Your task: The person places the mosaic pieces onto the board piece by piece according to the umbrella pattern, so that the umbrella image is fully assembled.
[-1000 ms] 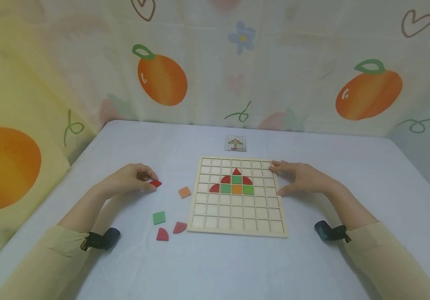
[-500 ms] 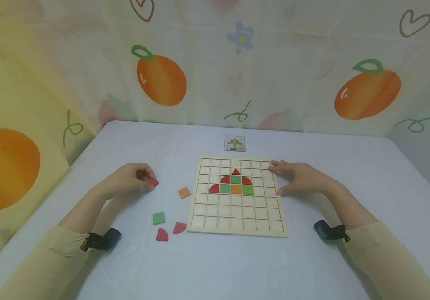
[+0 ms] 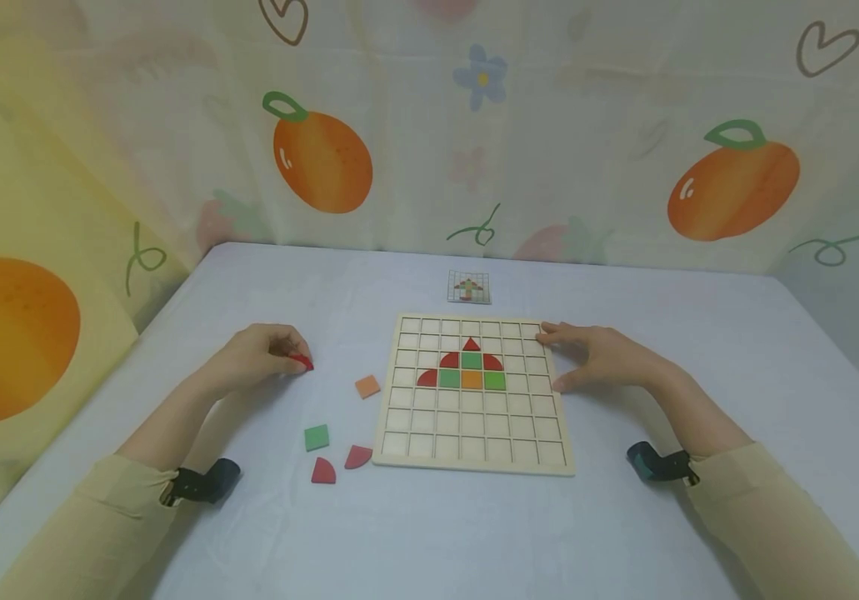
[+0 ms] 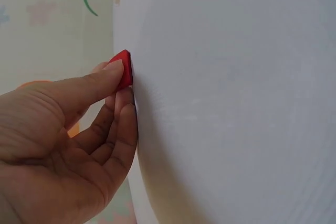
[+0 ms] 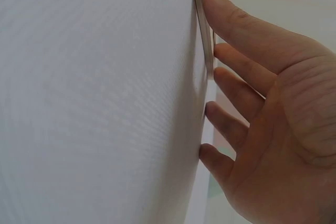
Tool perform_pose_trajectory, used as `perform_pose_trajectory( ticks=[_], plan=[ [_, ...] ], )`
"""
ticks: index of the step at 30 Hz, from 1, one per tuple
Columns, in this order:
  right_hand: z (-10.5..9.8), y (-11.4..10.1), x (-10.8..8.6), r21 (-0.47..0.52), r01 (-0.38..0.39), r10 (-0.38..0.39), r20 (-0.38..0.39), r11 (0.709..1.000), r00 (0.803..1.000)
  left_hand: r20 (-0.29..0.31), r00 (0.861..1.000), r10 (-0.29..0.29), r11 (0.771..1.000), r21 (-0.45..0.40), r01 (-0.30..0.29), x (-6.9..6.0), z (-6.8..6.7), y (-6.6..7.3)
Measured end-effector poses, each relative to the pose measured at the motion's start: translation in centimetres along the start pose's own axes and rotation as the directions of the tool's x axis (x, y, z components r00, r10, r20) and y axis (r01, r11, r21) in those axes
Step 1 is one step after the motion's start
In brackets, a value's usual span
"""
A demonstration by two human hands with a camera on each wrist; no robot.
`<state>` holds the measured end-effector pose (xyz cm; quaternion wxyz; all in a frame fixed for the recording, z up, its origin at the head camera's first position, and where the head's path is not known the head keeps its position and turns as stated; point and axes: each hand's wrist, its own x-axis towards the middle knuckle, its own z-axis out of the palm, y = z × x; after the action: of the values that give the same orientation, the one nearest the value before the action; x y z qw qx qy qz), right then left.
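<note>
My left hand (image 3: 257, 357) pinches a red piece (image 4: 126, 71) between thumb and fingers, left of the wooden grid board (image 3: 474, 454). Part of that piece is hidden behind the thumb. My right hand (image 3: 596, 357) rests its thumb and fingertips on the board's right edge, fingers spread. In the board's cells sit a red triangle (image 3: 471, 344), several red quarter-circles (image 3: 428, 378), green squares (image 3: 495, 381) and an orange square (image 3: 471, 379). Between my left hand and the board, a loose orange square (image 3: 367, 386) lies on the cloth.
A loose green square (image 3: 317, 437) and two red quarter-circles, one nearer (image 3: 323, 472) and one by the board's corner (image 3: 358, 457), lie at the front left. Behind the board is a small printed pattern card (image 3: 469, 287). A patterned curtain (image 3: 549, 100) hangs beyond the white table.
The red piece has turned in my left fingers and shifted slightly left, now covered more by them. My right hand stays at the board's edge.
</note>
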<state>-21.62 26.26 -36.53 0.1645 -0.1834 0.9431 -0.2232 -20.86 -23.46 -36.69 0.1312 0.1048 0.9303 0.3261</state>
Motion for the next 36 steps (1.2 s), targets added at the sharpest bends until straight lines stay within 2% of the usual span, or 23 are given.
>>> perform_pose_trajectory(
  ticks=[5, 9, 14, 20, 27, 31, 36],
  plan=[
    [0.0, 0.1, 0.0, 0.008, 0.006, -0.006, 0.001, 1.000, 1.000, -0.027, 1.000, 0.012, 1.000, 0.001, -0.012, -0.2, 0.0, 0.3],
    [0.0, 0.1, 0.0, 0.010, 0.011, -0.011, 0.000, 1.000, 1.000, -0.080, 0.997, 0.002, 1.000, 0.007, -0.002, -0.3, 0.0, 0.6],
    [0.0, 0.1, 0.0, 0.013, 0.011, -0.011, 0.001, 1.000, 1.000, -0.178, 0.984, -0.008, 1.000, 0.010, 0.010, -0.3, -0.1, 1.3],
    [0.0, 0.2, -0.1, 0.017, 0.027, -0.027, 0.000, 0.999, 1.000, -0.232, 0.972, 0.033, 0.999, -0.022, -0.039, 0.2, 0.5, 2.9],
    [0.0, 0.2, -0.1, 0.014, 0.024, -0.024, 0.003, 1.000, 1.000, -0.225, 0.971, 0.081, 0.996, -0.028, -0.090, 1.0, 2.2, 5.7],
    [0.0, 0.2, 0.0, 0.005, 0.016, -0.016, 0.002, 1.000, 1.000, -0.189, 0.974, 0.129, 0.990, -0.032, -0.137, 1.5, 3.3, 7.3],
    [0.0, 0.2, 0.0, 0.004, 0.015, -0.015, 0.000, 1.000, 1.000, -0.129, 0.978, 0.161, 0.985, -0.047, -0.168, 2.2, 4.9, 9.7]
  ],
)
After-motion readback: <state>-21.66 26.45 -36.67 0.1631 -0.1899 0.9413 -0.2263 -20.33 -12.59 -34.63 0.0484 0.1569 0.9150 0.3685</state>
